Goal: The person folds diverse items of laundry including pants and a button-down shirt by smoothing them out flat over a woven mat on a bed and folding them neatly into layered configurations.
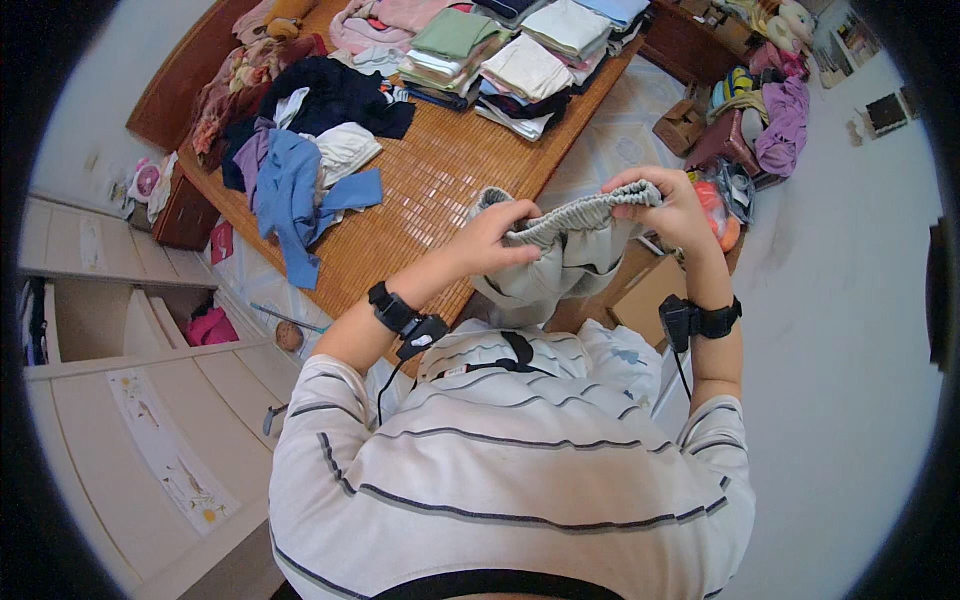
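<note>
Between my two hands hangs a grey-green garment with a gathered elastic waistband, probably trousers or shorts. My left hand grips the band near its left part, with the thumb and fingers around the cloth. At the band's right end, my right hand pinches the elastic between thumb and fingers. The garment's lower part drops in front of my body, and its bottom end is hidden. Beyond it is a bed with a bamboo slat mat. A loose heap with a blue garment lies on the mat's left side.
Folded clothes stand in several stacks, one topped by a green piece and another by a cream piece. A dark garment lies behind the heap. Right of the bed are a cardboard box and a purple cloth. A wardrobe stands left.
</note>
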`<state>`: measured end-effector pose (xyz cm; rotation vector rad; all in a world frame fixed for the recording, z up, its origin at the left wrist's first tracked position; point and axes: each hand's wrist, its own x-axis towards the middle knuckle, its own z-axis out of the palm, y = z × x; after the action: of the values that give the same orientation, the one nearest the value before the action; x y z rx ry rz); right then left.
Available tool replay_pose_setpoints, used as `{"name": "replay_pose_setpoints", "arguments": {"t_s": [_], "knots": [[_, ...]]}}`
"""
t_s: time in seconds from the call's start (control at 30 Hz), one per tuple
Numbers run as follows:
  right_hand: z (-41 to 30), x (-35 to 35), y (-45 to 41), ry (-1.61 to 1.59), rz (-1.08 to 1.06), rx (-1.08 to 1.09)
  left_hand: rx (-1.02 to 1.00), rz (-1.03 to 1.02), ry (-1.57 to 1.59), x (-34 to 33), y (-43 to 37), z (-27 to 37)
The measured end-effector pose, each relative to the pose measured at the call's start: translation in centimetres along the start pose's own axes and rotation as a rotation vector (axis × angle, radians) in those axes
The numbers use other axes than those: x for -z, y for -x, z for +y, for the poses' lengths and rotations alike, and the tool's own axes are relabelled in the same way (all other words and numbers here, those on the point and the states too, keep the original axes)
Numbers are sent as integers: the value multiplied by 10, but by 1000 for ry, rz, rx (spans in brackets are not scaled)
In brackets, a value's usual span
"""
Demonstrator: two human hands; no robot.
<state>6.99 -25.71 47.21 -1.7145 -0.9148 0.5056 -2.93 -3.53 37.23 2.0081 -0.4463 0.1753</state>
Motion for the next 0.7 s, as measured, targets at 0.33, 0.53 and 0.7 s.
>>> {"name": "replay_pose_setpoints", "arguments": {"t_s": [0.33, 0.53, 0.7], "knots": [[1, -8, -16, 28, 51, -22, 288, -9, 272, -18, 8, 11], [13, -15, -8, -64, 55, -90, 330, -27, -20, -18, 8, 29], [20, -13, 5, -165, 79, -101, 25, 68, -325, -5, 7, 44]]}}
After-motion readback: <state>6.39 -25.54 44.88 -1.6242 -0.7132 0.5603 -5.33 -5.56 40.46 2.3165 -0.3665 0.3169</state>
